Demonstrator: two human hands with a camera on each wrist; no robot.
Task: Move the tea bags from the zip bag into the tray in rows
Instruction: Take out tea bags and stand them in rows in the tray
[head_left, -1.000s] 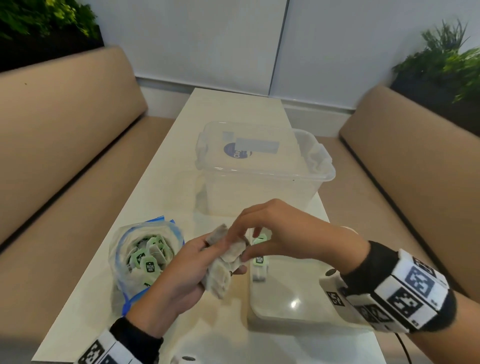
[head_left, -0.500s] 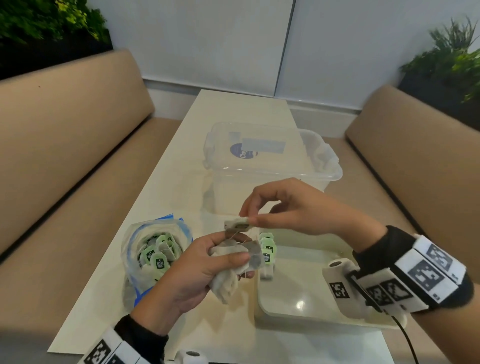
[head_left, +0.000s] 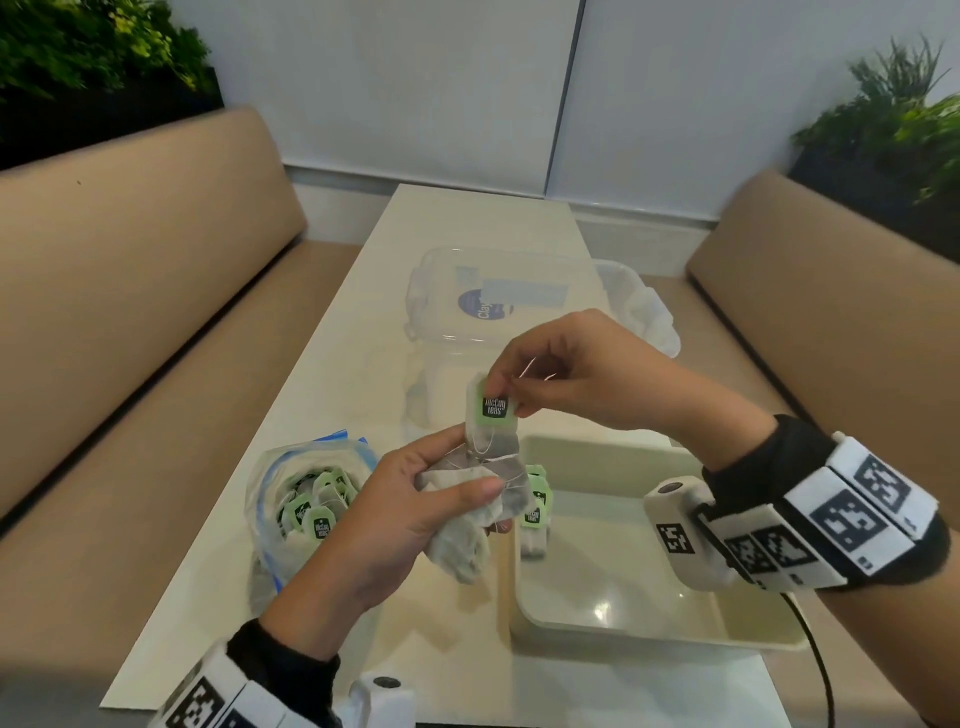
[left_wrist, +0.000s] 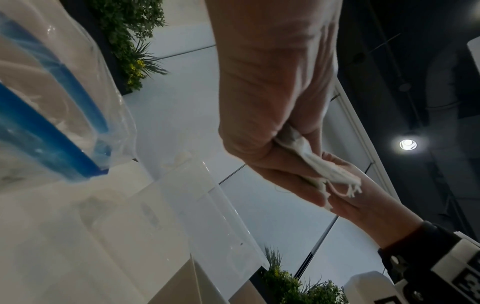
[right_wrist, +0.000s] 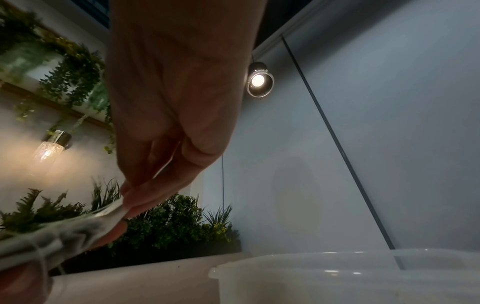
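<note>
- Above the table (head_left: 457, 234), head view: your left hand (head_left: 395, 519) grips a bunch of tea bags (head_left: 467, 540); your right hand (head_left: 582, 374) pinches 1 tea bag (head_left: 491, 410) by its green tag at the bunch's top. The zip bag (head_left: 306, 499) stands open to the left, the tray (head_left: 649, 618) to the right with tea bags (head_left: 535, 506) at its left wall; a clear lidded box (head_left: 498, 306) sits beyond.
- Left wrist view: fingers (left_wrist: 262, 156) curl round white paper.
- Right wrist view: fingertips (right_wrist: 130, 205) nip the bag's edge.
</note>
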